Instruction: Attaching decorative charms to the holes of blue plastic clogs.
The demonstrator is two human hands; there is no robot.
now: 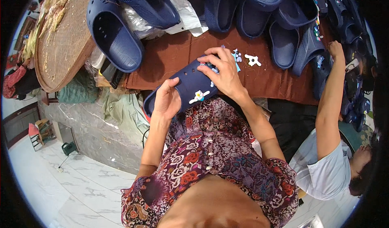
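Observation:
A navy blue clog [187,82] is held up in front of me, tilted with its toe to the upper right. My left hand [167,99] wraps round its near side, thumb over the top. A white cartoon charm [199,96] sits on the clog beside that hand. At the holes near the toe, my right hand [221,70] has thumb and fingers bent in a pinch; a small reddish-white charm shows partly beneath the fingertips. Past the right hand, a light blue charm [236,59] and a white charm [253,59] lie on the brown cloth [170,51].
Several navy clogs [117,35] line the table's far side, with white plastic packaging [184,11] among them. A co-worker's arm [330,82] reaches in at the right toward more clogs. A round woven tray [65,45] stands at the left, beside a grey marble wall [93,122].

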